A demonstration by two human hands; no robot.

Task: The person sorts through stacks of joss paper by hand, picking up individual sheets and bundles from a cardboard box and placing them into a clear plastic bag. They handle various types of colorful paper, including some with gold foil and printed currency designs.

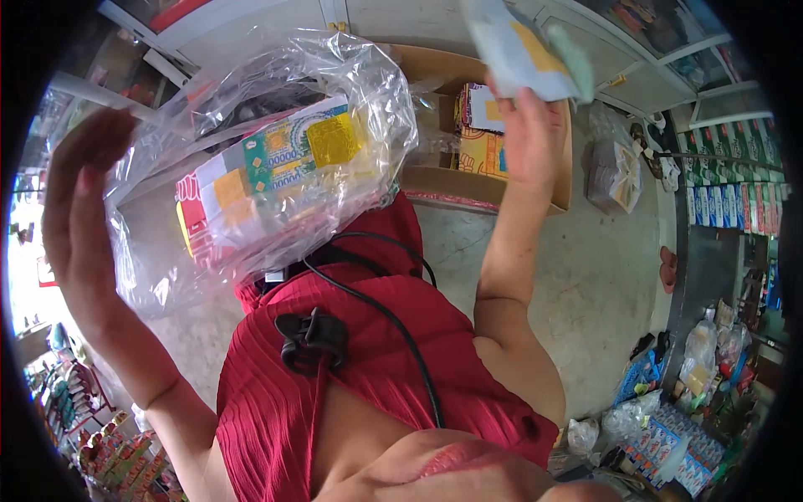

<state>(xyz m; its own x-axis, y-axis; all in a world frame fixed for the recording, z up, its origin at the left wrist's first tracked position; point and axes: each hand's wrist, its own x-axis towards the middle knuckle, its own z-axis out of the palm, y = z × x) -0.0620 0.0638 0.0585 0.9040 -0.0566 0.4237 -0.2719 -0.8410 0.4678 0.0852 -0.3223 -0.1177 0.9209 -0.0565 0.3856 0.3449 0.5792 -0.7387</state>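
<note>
My right hand (535, 138) is raised over a cardboard box (552, 180), its fingers closed on the lower edge of a paper packet (523, 63). The packet is white with a yellow strip and a pale green edge, blurred by motion. My left hand (84, 201) is held up at the far left with its fingers stretched out and nothing in them. Beside it lies a large clear plastic bag (385, 100). Inside this bag is a stack of printed paper bundles (284, 155), the top one green and white with banknote-like figures and a yellow patch.
The box holds more printed packets (483, 159). A plastic-wrapped bundle (615, 171) stands on the floor (585, 293) to the right, near sandals (667, 163). Shelves of small cartons (732, 159) line the right side. A black cable (385, 309) runs across my red top.
</note>
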